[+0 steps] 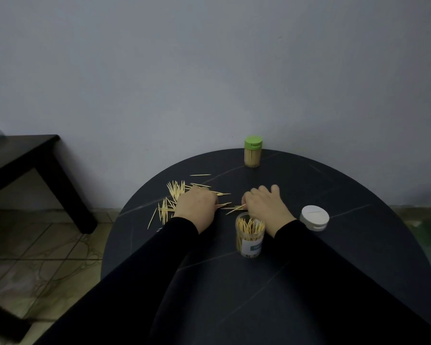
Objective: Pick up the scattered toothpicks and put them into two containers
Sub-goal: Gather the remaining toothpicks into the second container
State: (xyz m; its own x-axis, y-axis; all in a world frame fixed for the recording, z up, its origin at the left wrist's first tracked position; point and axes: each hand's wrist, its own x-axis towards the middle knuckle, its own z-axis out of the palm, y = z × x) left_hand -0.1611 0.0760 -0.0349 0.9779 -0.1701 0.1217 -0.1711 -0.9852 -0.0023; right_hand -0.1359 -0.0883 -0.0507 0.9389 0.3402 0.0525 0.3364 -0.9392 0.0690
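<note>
Sleeves: black, both forearms reach over the round dark table.
Open jar: lidless, partly filled with upright toothpicks — set just beside the right wrist, probably for short drops.
White lid: lying apart, right of the jar.
Right hand: fingers curled, pinching toothpicks off the table.
Left hand: curled over the scattered toothpicks — whether it holds any, cannot tell.
Green-capped jar: closed, full, at the far edge.
</note>
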